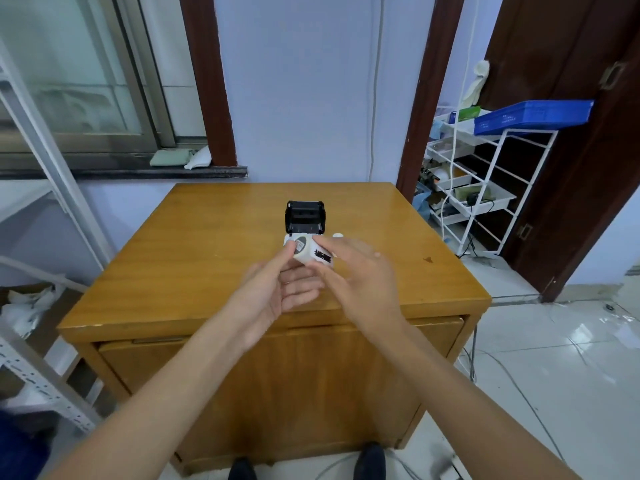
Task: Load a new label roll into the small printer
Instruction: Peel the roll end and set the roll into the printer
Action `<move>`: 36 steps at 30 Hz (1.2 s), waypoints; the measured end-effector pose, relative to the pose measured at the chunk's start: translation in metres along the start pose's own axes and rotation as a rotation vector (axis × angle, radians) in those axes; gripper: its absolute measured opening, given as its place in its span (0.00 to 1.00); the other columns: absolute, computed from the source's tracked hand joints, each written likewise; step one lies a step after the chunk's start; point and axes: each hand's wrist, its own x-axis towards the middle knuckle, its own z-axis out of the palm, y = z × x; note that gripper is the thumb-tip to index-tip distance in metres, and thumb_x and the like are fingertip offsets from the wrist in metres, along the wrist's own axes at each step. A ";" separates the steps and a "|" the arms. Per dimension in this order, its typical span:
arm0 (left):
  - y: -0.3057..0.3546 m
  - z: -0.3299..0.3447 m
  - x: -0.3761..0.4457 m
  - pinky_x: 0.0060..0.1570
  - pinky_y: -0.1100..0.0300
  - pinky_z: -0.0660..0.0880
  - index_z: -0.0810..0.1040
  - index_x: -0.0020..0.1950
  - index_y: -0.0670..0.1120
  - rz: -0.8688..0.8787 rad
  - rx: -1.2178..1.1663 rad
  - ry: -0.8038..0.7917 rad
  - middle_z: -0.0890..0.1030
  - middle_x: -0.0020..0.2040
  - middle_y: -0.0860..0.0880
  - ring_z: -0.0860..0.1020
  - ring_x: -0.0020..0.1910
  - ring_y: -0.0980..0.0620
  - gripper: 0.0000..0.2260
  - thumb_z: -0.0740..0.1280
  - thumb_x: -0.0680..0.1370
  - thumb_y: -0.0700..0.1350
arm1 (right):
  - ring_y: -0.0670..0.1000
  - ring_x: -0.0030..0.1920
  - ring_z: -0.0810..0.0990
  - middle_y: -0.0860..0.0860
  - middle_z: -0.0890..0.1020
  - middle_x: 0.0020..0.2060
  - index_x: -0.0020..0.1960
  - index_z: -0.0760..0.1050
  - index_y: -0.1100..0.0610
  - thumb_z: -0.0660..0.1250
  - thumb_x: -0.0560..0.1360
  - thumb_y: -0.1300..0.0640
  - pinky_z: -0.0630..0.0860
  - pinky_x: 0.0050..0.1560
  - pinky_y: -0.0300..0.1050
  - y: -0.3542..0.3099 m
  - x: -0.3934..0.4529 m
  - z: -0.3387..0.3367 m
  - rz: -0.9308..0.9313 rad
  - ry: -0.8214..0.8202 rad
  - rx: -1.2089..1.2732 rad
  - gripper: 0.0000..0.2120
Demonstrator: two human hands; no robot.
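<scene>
Label roll held above a glossy wooden worktop [194, 244] in a pale-walled, white-tiled room.
The white cylindrical label roll [309, 251] is pinched by the left hand [277, 289], with the right hand [356, 275] closed on its other end, just in front of the small printer [304, 220], whose black lid stands raised.

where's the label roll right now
In the head view, the label roll is at the centre, held between the fingers of both hands above the wooden table, just in front of the open printer.
</scene>
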 end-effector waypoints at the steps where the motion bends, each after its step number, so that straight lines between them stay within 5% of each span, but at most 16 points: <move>1: 0.002 -0.005 0.006 0.35 0.58 0.84 0.85 0.55 0.42 0.061 0.144 0.063 0.90 0.45 0.44 0.87 0.37 0.49 0.21 0.62 0.84 0.58 | 0.49 0.49 0.84 0.46 0.87 0.51 0.63 0.83 0.51 0.73 0.77 0.50 0.82 0.40 0.50 0.004 0.008 0.000 -0.040 -0.008 -0.077 0.15; 3: 0.006 -0.018 0.022 0.31 0.56 0.78 0.85 0.52 0.49 0.228 0.461 0.231 0.89 0.41 0.48 0.82 0.30 0.51 0.17 0.59 0.86 0.54 | 0.50 0.50 0.85 0.46 0.87 0.52 0.62 0.83 0.50 0.73 0.78 0.48 0.81 0.38 0.47 0.015 0.025 0.002 -0.068 -0.029 -0.217 0.14; 5: 0.012 -0.035 0.042 0.38 0.52 0.73 0.82 0.54 0.56 0.384 0.818 0.349 0.83 0.39 0.51 0.79 0.34 0.50 0.09 0.62 0.84 0.51 | 0.53 0.53 0.85 0.47 0.87 0.55 0.64 0.83 0.50 0.71 0.79 0.48 0.80 0.41 0.48 0.026 0.043 0.004 -0.040 -0.091 -0.290 0.15; 9: 0.008 -0.061 0.073 0.35 0.54 0.70 0.72 0.74 0.65 0.495 1.603 0.180 0.75 0.46 0.52 0.78 0.41 0.47 0.18 0.54 0.85 0.60 | 0.54 0.59 0.84 0.47 0.86 0.59 0.67 0.80 0.50 0.67 0.81 0.47 0.81 0.51 0.54 0.045 0.074 0.015 0.015 -0.215 -0.329 0.17; 11: 0.006 -0.067 0.083 0.31 0.53 0.73 0.64 0.78 0.69 0.497 1.795 0.085 0.71 0.48 0.52 0.77 0.38 0.49 0.23 0.46 0.84 0.66 | 0.53 0.60 0.83 0.47 0.86 0.58 0.67 0.80 0.49 0.67 0.81 0.48 0.80 0.53 0.53 0.051 0.086 0.024 0.028 -0.289 -0.352 0.16; 15: -0.002 -0.072 0.095 0.32 0.51 0.78 0.66 0.78 0.67 0.582 1.753 0.018 0.72 0.48 0.55 0.80 0.38 0.50 0.31 0.37 0.81 0.70 | 0.53 0.58 0.82 0.47 0.87 0.57 0.66 0.80 0.46 0.67 0.81 0.48 0.79 0.54 0.53 0.057 0.097 0.038 0.070 -0.427 -0.341 0.15; 18: -0.008 -0.075 0.100 0.36 0.52 0.76 0.70 0.75 0.64 0.633 1.676 0.014 0.83 0.57 0.55 0.84 0.47 0.46 0.27 0.42 0.82 0.66 | 0.53 0.53 0.82 0.47 0.88 0.52 0.62 0.83 0.47 0.67 0.80 0.48 0.79 0.51 0.54 0.064 0.096 0.046 0.076 -0.469 -0.303 0.12; 20: -0.009 -0.075 0.102 0.38 0.53 0.75 0.69 0.72 0.64 0.600 1.632 0.017 0.86 0.52 0.53 0.83 0.46 0.46 0.24 0.44 0.81 0.65 | 0.53 0.55 0.82 0.47 0.88 0.53 0.63 0.82 0.46 0.68 0.80 0.47 0.79 0.52 0.54 0.070 0.099 0.049 0.082 -0.494 -0.297 0.14; 24: -0.008 -0.078 0.106 0.33 0.53 0.69 0.69 0.65 0.60 0.525 1.542 0.006 0.81 0.39 0.53 0.78 0.37 0.52 0.22 0.47 0.79 0.67 | 0.54 0.55 0.82 0.48 0.87 0.52 0.65 0.81 0.44 0.68 0.79 0.45 0.78 0.49 0.49 0.081 0.107 0.053 0.023 -0.577 -0.371 0.15; 30: -0.012 -0.079 0.110 0.33 0.52 0.67 0.69 0.61 0.57 0.539 1.528 0.008 0.78 0.35 0.51 0.78 0.36 0.49 0.08 0.54 0.85 0.55 | 0.53 0.55 0.83 0.46 0.85 0.56 0.64 0.82 0.43 0.69 0.78 0.46 0.77 0.45 0.48 0.076 0.123 0.056 -0.166 -0.665 -0.510 0.15; 36: -0.012 -0.076 0.107 0.37 0.51 0.72 0.68 0.63 0.57 0.542 1.560 0.036 0.74 0.34 0.54 0.78 0.37 0.47 0.11 0.52 0.84 0.55 | 0.55 0.47 0.80 0.49 0.81 0.54 0.58 0.81 0.50 0.69 0.79 0.49 0.67 0.38 0.46 0.071 0.131 0.075 -0.257 -0.739 -0.641 0.10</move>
